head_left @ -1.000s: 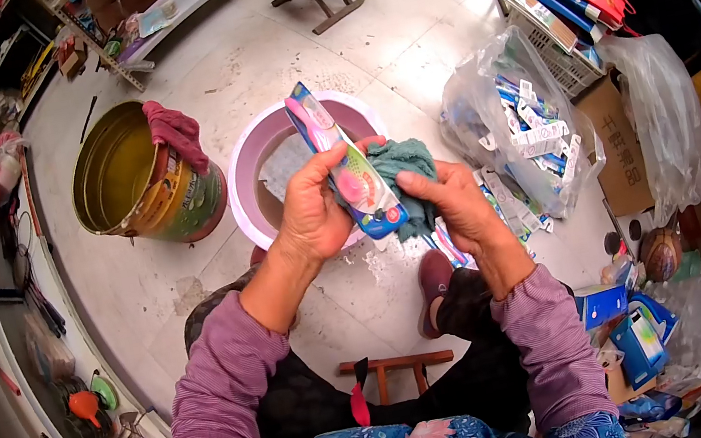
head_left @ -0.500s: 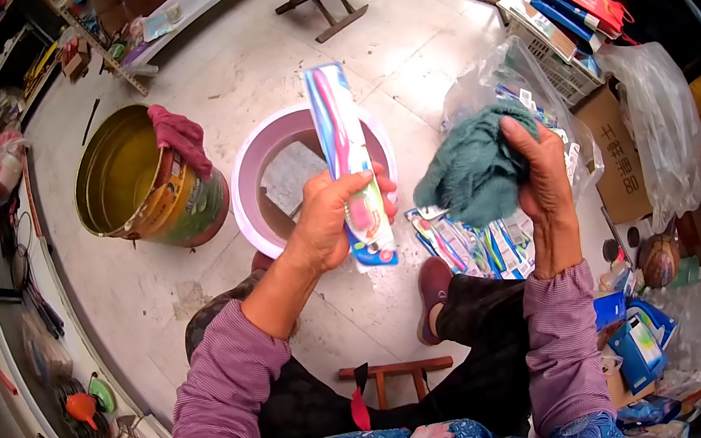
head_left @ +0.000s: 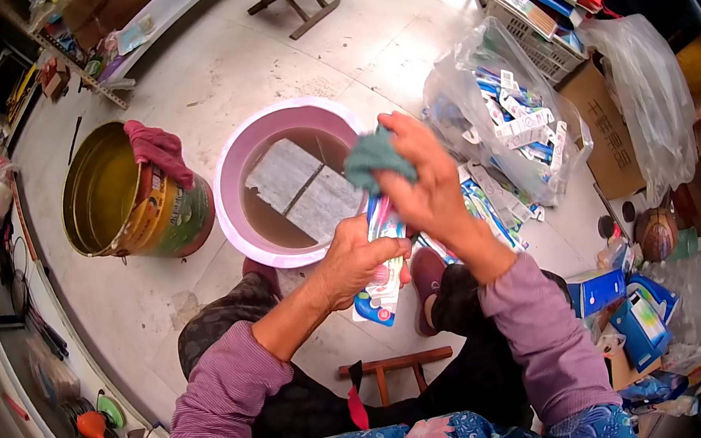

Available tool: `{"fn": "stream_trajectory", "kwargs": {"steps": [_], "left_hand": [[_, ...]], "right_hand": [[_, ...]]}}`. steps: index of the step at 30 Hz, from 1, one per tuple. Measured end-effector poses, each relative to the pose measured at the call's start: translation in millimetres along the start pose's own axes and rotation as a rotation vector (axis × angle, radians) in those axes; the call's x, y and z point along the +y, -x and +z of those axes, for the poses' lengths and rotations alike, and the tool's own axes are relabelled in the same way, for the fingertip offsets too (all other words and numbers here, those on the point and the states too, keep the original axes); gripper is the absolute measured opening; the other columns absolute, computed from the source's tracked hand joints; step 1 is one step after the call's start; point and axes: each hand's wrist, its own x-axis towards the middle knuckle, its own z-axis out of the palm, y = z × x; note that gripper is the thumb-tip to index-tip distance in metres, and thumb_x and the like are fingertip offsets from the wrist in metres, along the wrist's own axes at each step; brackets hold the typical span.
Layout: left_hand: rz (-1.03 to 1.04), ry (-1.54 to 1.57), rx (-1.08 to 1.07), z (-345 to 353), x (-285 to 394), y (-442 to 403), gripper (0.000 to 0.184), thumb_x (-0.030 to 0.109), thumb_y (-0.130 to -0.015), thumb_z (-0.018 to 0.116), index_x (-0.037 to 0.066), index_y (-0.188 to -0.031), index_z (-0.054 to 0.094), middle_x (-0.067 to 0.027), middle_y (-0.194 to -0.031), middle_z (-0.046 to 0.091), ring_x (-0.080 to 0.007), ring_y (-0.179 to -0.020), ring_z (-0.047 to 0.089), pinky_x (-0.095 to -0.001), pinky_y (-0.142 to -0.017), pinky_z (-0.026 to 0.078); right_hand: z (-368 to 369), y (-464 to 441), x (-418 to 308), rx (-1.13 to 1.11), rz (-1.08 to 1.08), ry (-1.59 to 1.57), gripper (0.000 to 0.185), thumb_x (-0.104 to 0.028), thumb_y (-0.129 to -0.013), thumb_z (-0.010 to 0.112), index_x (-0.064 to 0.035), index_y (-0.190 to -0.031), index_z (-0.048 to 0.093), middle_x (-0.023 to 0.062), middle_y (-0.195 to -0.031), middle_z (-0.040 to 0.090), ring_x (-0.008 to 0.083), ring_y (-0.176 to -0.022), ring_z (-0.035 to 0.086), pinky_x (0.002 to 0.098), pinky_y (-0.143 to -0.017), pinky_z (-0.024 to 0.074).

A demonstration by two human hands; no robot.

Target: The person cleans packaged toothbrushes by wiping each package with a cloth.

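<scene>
A pink basin of murky water; by its near right side, right hand and left hand, close together — left clamped round a packaged toothbrush, right gripping a green cloth at the pack's top.

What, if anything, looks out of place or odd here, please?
Several packs lie loose and overlapping on the floor beside the bag, which looks untidy, though it may be deliberate. The water in the basin also looks oddly brown and murky.
</scene>
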Motion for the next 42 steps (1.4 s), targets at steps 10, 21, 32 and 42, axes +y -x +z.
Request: {"fn": "stream_trajectory", "kwargs": {"steps": [10,21,32,42], "left_hand": [[0.081,0.010,0.121,-2,4,-9,0.026,0.005,-0.080,0.057,-0.002,-0.104,0.053,-0.0098,-0.080,0.060,-0.0169,-0.061,0.060,-0.0302,-0.059,0.050],[-0.004,-0.283,-0.032,3,2,1,0.012,0.008,-0.083,0.055,-0.003,-0.086,0.054,-0.0085,-0.058,0.057,-0.0124,-0.046,0.054,-0.0251,-0.041,0.039],[-0.014,-0.192,-0.046,-1,4,8,0.031,0.004,-0.085,0.054,-0.009,-0.112,0.049,-0.0112,-0.081,0.057,-0.0148,-0.053,0.055,-0.0277,-0.048,0.046],[-0.098,0.220,-0.046,4,13,8,0.023,0.008,-0.083,0.058,-0.005,-0.100,0.053,-0.0113,-0.069,0.055,-0.0175,-0.050,0.052,-0.0316,-0.046,0.045]], "right_hand": [[0,0,-21,-0.024,-0.091,0.034,0.034,0.001,-0.062,0.060,-0.0070,-0.095,0.066,0.0098,-0.099,0.066,0.0298,-0.088,0.059,0.0386,-0.075,0.0470],[-13,-7,8,0.110,-0.007,0.095,0.019,-0.002,-0.065,0.059,-0.0079,-0.082,0.065,0.0072,-0.094,0.067,0.0290,-0.079,0.056,0.0359,-0.070,0.0460],[-51,-13,80,0.278,0.723,-0.152,0.019,-0.004,-0.075,0.063,-0.0030,-0.093,0.070,0.0161,-0.082,0.067,0.0266,-0.077,0.063,0.0309,-0.068,0.0490],[-18,-2,23,0.044,-0.152,0.115,0.031,0.004,-0.063,0.058,-0.0004,-0.094,0.065,0.0158,-0.092,0.065,0.0313,-0.078,0.061,0.0360,-0.069,0.0494]]}}
